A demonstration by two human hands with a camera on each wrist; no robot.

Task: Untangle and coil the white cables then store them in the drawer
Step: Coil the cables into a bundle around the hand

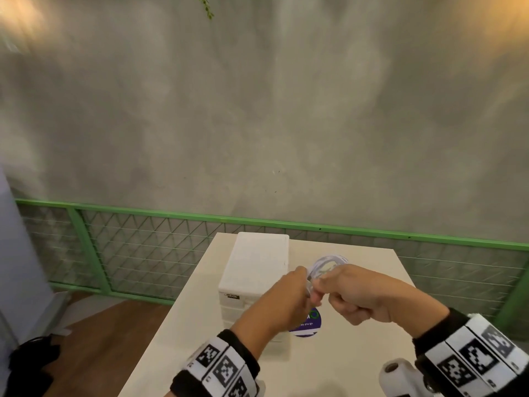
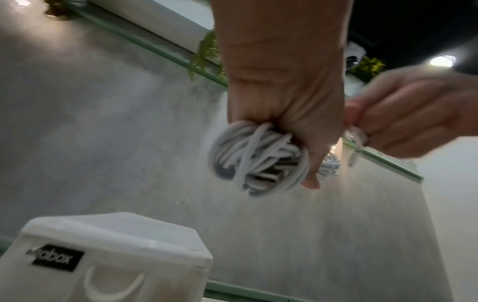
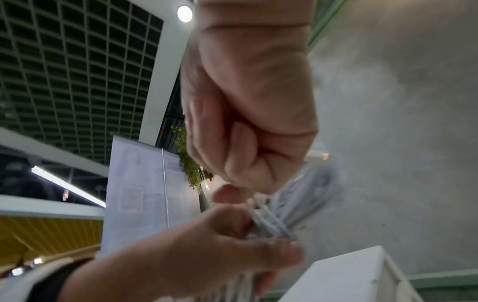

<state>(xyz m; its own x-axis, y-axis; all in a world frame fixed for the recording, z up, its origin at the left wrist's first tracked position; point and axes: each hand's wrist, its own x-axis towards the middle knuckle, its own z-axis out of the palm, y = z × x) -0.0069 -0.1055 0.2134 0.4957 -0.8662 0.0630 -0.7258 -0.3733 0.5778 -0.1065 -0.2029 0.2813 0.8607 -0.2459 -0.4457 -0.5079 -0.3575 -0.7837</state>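
A coil of white cable [image 1: 329, 265] is held up above the table, just right of the white drawer unit [image 1: 257, 267]. My left hand [image 1: 289, 293] grips the bundle of loops [image 2: 256, 159] in its curled fingers. My right hand [image 1: 340, 293] pinches the cable's end [image 2: 358, 134] close beside the left hand. In the right wrist view the strands [image 3: 274, 222] run between both hands, and a white plug [image 3: 316, 157] sticks out behind the right hand. The drawer unit's front [image 2: 108, 275] shows a curved handle, and its drawers look closed.
The white table [image 1: 357, 348] carries a round purple sticker [image 1: 310, 325] under my hands. A green mesh railing [image 1: 143, 253] runs behind the table, with a grey concrete wall beyond. A dark bag [image 1: 31, 359] lies on the wooden floor at left.
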